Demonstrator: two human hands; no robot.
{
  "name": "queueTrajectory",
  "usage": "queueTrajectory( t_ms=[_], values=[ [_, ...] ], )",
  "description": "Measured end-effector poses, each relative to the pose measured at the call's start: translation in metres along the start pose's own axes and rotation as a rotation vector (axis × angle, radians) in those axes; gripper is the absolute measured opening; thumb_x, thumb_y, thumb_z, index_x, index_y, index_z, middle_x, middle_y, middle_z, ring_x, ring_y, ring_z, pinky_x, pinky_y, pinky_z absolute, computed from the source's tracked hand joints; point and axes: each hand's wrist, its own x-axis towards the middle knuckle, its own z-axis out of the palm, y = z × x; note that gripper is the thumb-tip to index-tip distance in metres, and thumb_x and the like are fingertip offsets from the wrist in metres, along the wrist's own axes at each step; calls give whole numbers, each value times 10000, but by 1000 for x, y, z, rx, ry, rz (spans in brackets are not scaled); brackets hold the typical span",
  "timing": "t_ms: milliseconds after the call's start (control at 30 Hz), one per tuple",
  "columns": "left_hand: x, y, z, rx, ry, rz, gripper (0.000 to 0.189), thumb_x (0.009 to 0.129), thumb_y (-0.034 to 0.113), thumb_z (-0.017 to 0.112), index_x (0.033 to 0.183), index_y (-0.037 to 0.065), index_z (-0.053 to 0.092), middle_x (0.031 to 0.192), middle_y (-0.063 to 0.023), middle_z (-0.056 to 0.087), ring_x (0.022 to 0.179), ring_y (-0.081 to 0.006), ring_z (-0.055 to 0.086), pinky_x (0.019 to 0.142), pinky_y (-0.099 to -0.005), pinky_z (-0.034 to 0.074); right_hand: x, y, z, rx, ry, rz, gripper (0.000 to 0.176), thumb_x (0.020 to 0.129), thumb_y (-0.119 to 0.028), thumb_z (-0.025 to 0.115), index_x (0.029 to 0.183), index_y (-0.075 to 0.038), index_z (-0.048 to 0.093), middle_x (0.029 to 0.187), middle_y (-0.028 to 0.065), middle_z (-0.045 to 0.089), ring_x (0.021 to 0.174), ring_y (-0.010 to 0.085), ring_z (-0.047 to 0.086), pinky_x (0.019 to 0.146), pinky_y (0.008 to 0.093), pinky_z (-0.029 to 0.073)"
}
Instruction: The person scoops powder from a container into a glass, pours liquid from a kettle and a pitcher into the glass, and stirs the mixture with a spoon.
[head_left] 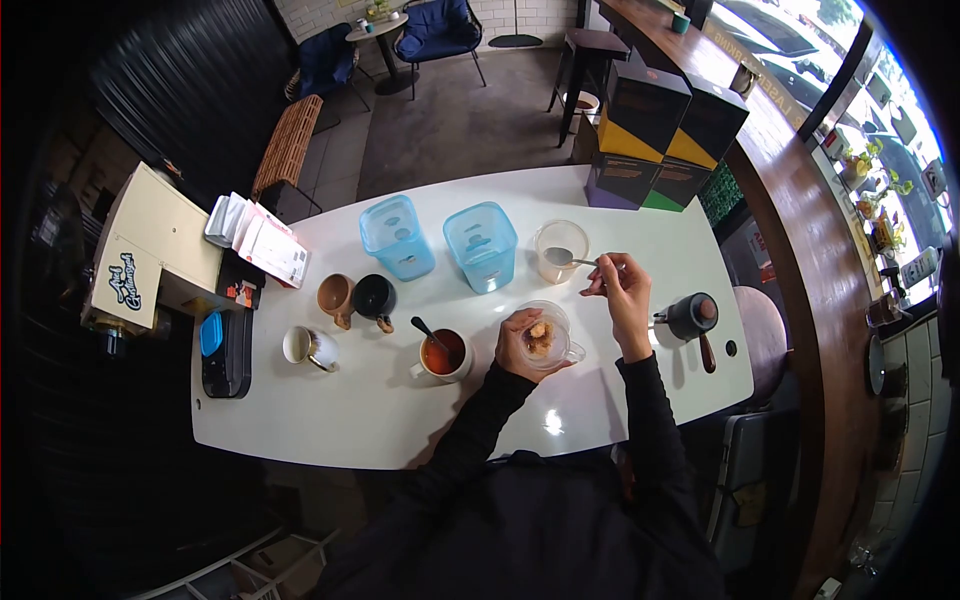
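Note:
My left hand [514, 346] is wrapped round the side of a clear glass cup [560, 322], which has brown and pale lumps [539, 338] at its bottom. Its handle points right. Between the fingers of my right hand [622, 290] is the end of a metal spoon [582, 262]. The spoon's bowl is over or inside a clear plastic container [561, 241] behind the glass cup; which of the two I cannot tell. Left of my left hand stands a white mug [457, 372] of reddish-brown liquid with a dark spoon in it.
Two blue containers [407, 258] stand at the table's back. Brown, black and white cups [298, 345] are on the left, near a cream machine [160, 240]. A dark pot [692, 316] stands right, boxes [640, 115] behind it. The white table [300, 425] has a curved front edge.

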Motion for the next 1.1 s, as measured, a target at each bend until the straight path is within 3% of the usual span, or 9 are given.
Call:
queueTrajectory(
  t_ms=[333, 467, 600, 667, 800, 833, 867, 933, 1100],
  values=[
    [1, 2, 0, 70, -13, 31, 974, 511, 254, 995, 1223, 65, 358, 1283, -179, 503, 1183, -326, 547, 999, -429, 489, -10, -21, -9, -105, -94, 23, 347, 974, -107, 609, 1276, 45, 534, 877, 73, 621, 693, 94, 607, 683, 297, 601],
    [2, 0, 1, 52, 10, 3, 971, 507, 264, 997, 1208, 71, 354, 1276, -178, 517, 1175, -325, 554, 985, -423, 499, -35, -41, -49, -390, 0, -85, 398, 932, -15, 606, 1320, 16, 522, 901, 40, 616, 826, 91, 613, 730, 273, 586],
    [7, 4, 7, -4, 16, 14, 987, 501, 270, 999, 1217, 71, 349, 1265, -180, 533, 1169, -322, 564, 979, -418, 505, -63, -57, -118, -1116, 265, -350, 449, 884, -17, 641, 1323, -75, 568, 1010, 132, 606, 956, 266, 599, 874, 395, 490],
    [9, 11, 8, 63, -42, -15, 1007, 500, 274, 999, 1234, 70, 341, 1260, -178, 541, 1161, -318, 573, 978, -418, 507, -78, -61, -144, -1387, 332, -214, 598, 857, -68, 680, 1419, -175, 508, 1136, 199, 554, 1076, 362, 505, 944, 451, 423],
    [10, 21, 21, -5, -170, -123, 995, 509, 306, 993, 1247, 49, 379, 1262, -174, 539, 1158, -287, 578, 979, -411, 514, -96, -46, -174, -1368, 180, 322, 926, 817, -140, 746, 1570, -254, 219, 1061, 222, 630, 917, 411, 610, 858, 491, 476],
    [8, 20, 24, -14, -186, -116, 995, 509, 306, 993, 1247, 49, 379, 1262, -174, 539, 1158, -287, 578, 979, -411, 514, -102, -19, -187, -1256, 155, 14, 982, 811, -154, 757, 1580, -263, 156, 1147, 241, 655, 854, 411, 652, 805, 487, 506],
    [5, 18, 29, -35, -208, -118, 992, 507, 317, 993, 1245, 46, 388, 1260, -171, 539, 1151, -278, 583, 975, -402, 519, -104, -7, -192, -1151, 122, 19, 986, 815, -132, 748, 1582, -266, 144, 1263, 247, 616, 911, 390, 672, 788, 456, 523],
    [4, 14, 40, -68, -237, -117, 990, 505, 328, 992, 1243, 43, 397, 1257, -167, 539, 1143, -269, 587, 971, -394, 523, -102, -14, -177, -1088, 148, 106, 966, 824, -65, 714, 1577, -256, 138, 1234, 253, 628, 1131, 420, 614, 904, 461, 528],
    [9, 10, 38, -101, -323, -165, 1002, 445, 411, 997, 1188, 35, 440, 1167, -143, 584, 1063, -279, 612, 908, -393, 531, -92, -13, -172, -1207, 198, -11, 945, 814, 17, 655, 1572, -259, 162, 925, 236, 677, 776, 423, 647, 718, 488, 499]
  ],
)
